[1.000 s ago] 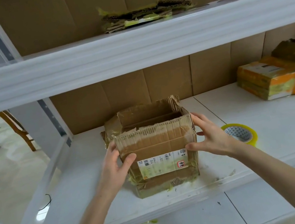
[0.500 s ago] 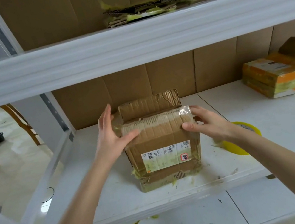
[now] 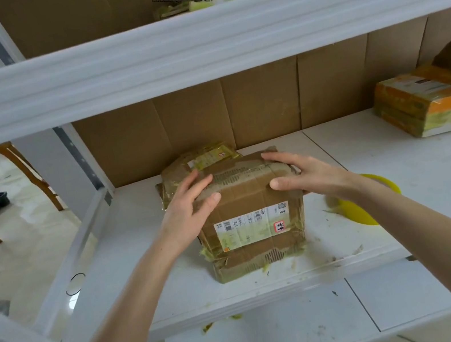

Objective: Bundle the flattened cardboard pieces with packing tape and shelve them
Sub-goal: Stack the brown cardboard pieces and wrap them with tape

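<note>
"What state is that cardboard in?"

"Battered. The brown cardboard box [image 3: 248, 197] sits near the front of the middle shelf [image 3: 416, 167], with torn corrugated edges, yellowish tape scraps and a white label [image 3: 252, 226] on its near face. Another taped piece [image 3: 203, 156] lies behind it."

"And the hands?"

"The left hand [image 3: 191, 204] and right hand [image 3: 306, 174] both rest on top of it, fingers [image 3: 279, 158] straight and spread, thumbs on the front. A yellow tape roll [image 3: 355, 211] lies just right of it."
</note>
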A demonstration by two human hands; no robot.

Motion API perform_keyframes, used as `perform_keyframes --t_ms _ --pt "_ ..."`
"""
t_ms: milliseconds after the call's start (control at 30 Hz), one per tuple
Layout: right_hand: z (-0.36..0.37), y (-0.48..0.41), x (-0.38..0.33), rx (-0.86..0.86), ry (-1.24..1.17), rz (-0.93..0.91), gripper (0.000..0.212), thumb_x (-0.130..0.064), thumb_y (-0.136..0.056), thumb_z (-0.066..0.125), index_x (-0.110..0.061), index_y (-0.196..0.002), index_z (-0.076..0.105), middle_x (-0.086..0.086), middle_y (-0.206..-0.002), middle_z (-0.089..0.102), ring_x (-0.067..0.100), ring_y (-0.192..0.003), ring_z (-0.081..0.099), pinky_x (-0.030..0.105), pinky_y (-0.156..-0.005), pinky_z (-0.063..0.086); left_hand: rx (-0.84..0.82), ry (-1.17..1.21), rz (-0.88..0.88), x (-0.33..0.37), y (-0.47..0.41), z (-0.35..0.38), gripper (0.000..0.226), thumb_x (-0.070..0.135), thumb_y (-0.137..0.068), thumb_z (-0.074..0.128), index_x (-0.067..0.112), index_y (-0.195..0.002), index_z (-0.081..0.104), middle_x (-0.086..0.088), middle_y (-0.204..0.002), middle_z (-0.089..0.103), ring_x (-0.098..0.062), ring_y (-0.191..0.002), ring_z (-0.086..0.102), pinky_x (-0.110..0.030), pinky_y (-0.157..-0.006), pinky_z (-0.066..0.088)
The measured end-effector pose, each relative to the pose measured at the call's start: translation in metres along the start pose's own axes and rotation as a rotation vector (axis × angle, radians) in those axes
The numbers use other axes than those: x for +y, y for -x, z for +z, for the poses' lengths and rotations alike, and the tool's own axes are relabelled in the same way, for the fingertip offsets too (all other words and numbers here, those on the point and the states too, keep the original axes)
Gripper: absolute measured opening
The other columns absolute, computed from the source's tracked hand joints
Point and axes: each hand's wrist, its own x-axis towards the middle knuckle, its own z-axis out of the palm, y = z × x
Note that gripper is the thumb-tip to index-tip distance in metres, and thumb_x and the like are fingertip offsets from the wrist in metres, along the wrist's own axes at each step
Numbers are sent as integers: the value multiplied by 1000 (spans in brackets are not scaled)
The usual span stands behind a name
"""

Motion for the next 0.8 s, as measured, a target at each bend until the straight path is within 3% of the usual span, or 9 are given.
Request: perform_keyframes --t_ms 67,167,333,500,700,800 --pt "0 -3 2 8 -2 -15 76 -62 -63 74 -56 -132 42 -9 -142 44 16 -125 49 41 -99 49 41 23 4 -4 -3 5 52 46 -92 47 29 -140 44 9 -155 24 -13 -141 26 -44 -113 30" --pt "-1 -8 2 18 -26 -21 79 -58 -59 79 -51 -130 46 -5 -142 45 14 -123 52 38 -100 49 55 72 -8 -9 -8 10 48 42 -93 49 30 -139 45 9 -155 24 -14 -139 29 -41 -112 32" --pt "21 -20 -1 131 105 -25 68 -52 -58 85 -52 -117 50 -8 -123 44 18 -114 51 37 -100 48 59 159 -21 -25 -7 7 41 32 -96 51 27 -137 48 11 -152 28 -11 -138 31 -44 -110 36" --pt "38 -20 4 183 26 -61 67 -57 -50 84 -58 -107 49 -8 -125 36 17 -116 48 40 -100 49 86 102 1 -36 -6 -2 40 37 -93 53 36 -133 49 18 -148 31 -10 -134 36 -39 -107 39" --pt "45 -19 30 155 -61 -19 76 -35 -60 87 -36 -126 50 0 -132 35 20 -122 45 39 -97 51 43 40 -11 -35 -9 12 46 37 -93 54 28 -138 48 14 -153 27 -9 -138 28 -37 -112 30" --pt "32 -18 33 128 -118 21 79 -38 -55 87 -35 -125 52 3 -131 42 23 -119 50 42 -89 56 49 42 -9 -29 -17 18 46 37 -94 54 28 -138 47 12 -153 27 -9 -139 26 -36 -112 28"
